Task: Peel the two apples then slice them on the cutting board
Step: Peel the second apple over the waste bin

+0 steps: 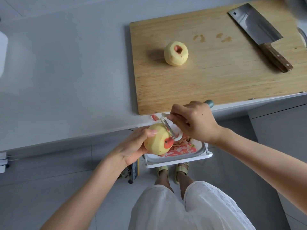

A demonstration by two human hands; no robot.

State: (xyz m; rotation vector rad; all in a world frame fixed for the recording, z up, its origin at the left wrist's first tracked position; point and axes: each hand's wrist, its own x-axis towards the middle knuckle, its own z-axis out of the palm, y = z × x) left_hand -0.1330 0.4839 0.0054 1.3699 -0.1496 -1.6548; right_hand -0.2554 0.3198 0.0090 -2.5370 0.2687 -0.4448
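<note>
Apples are our concern: one apple point(156, 143) lies in our left hand point(132, 146), low in the middle of the frame, just past the near edge of the grey table point(66, 72). Our left grip is curled round it, thumb on top and palm beneath. It is almost bare and pale yellow, with a red patch of skin round the end that faces right. Against that patch rests the blade of a white peeler point(170, 130), which our right hand point(196, 123) holds; that grip is clenched on the handle. Below apple and peeler we see a white bin point(182, 159) with red and pale peels in it. A scrap of red peel point(154, 117) lies on the table edge, just left of the peeler's head.

Further up and to the right a wooden board point(216, 83) lies on the table. On its left part stands the other apple point(172, 58), peeled, with a little red skin in the hollow on top. Well apart from it, at the board's upper right corner, lies a cleaver point(255, 27), blade toward the upper left, wooden handle toward the lower right.
</note>
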